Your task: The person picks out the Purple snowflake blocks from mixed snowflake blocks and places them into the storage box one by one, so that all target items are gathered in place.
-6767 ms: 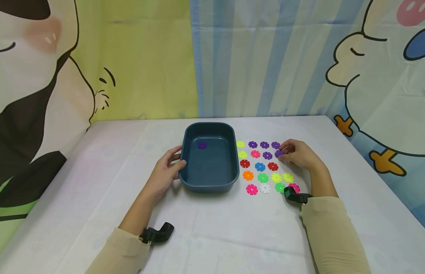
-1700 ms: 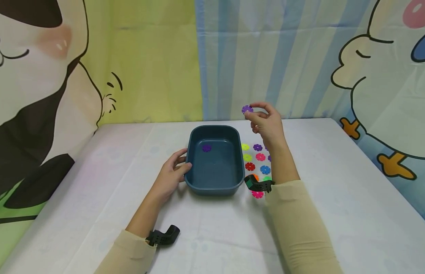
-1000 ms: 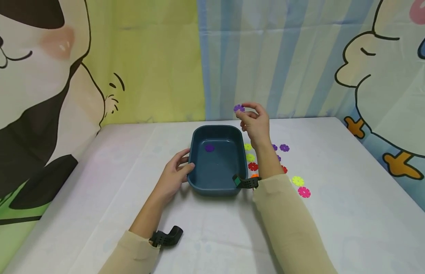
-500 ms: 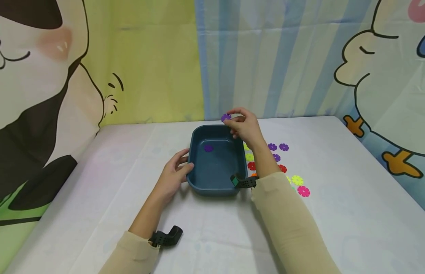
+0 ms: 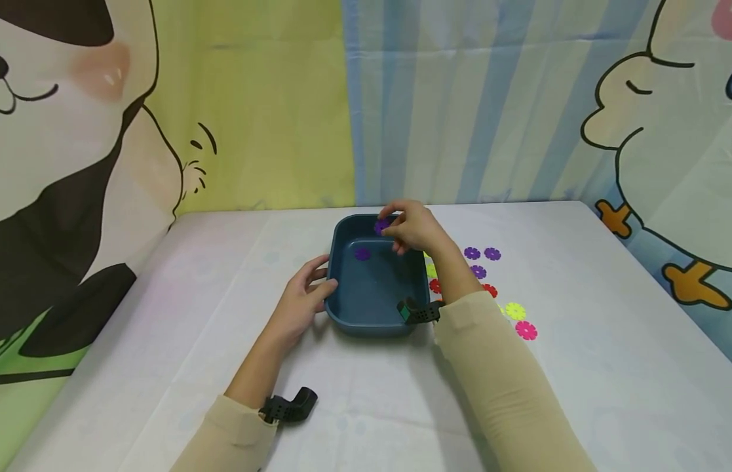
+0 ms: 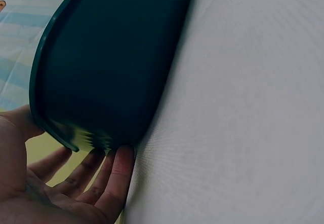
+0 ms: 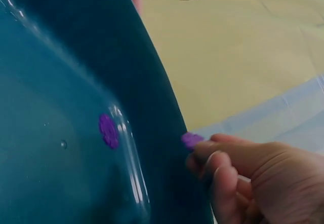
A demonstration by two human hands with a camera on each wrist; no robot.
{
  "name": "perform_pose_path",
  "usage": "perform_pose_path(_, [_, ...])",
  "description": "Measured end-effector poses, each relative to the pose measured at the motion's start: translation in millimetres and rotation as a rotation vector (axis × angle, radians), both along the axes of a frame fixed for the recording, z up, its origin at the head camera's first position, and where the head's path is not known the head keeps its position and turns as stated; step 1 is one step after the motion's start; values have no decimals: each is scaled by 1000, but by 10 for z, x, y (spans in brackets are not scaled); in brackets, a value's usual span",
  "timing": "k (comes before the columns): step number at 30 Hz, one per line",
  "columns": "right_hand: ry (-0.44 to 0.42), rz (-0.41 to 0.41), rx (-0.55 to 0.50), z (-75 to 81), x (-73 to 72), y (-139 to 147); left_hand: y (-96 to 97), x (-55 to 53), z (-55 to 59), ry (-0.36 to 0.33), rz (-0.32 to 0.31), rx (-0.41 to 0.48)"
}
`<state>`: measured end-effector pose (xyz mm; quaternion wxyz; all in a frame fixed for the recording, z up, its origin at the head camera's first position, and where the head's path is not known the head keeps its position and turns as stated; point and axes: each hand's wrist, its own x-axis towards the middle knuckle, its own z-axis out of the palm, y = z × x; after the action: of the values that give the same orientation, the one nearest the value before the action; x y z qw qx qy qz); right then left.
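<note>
Head view tells me little is done, I judge: one purple disc (image 5: 362,254) lies in the bin (image 5: 374,326) toward eleven o'clock, while the right hand (image 5: 414,228) pinches a second disc (image 5: 381,227) over its far end near twelve. Loose on the table (image 5: 366,426) around three o'clock I see three other purple discs (image 5: 478,272), besides yellow, red and pink ones, and the left hand (image 5: 301,298) grips the bin at nine. I can't count them all, since the right forearm (image 5: 457,272) covers some, nor tell whether the pinched disc touches the wall.
</note>
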<state>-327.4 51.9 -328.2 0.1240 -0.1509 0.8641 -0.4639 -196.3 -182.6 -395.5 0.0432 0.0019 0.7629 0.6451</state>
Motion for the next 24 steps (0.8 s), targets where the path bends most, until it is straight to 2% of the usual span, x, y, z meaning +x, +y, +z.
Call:
perform_pose_path(5, [-22,35,100,-15,-9,-19,1,-4,-4,0,2,-3])
perform_pose_path(15, [-29,39,281,-17,-55,-112,3,0,8,12,-4,9])
perform_pose_path(24, [26,38,523,-13,-54,-211,-6,-5,7,17,-3,7])
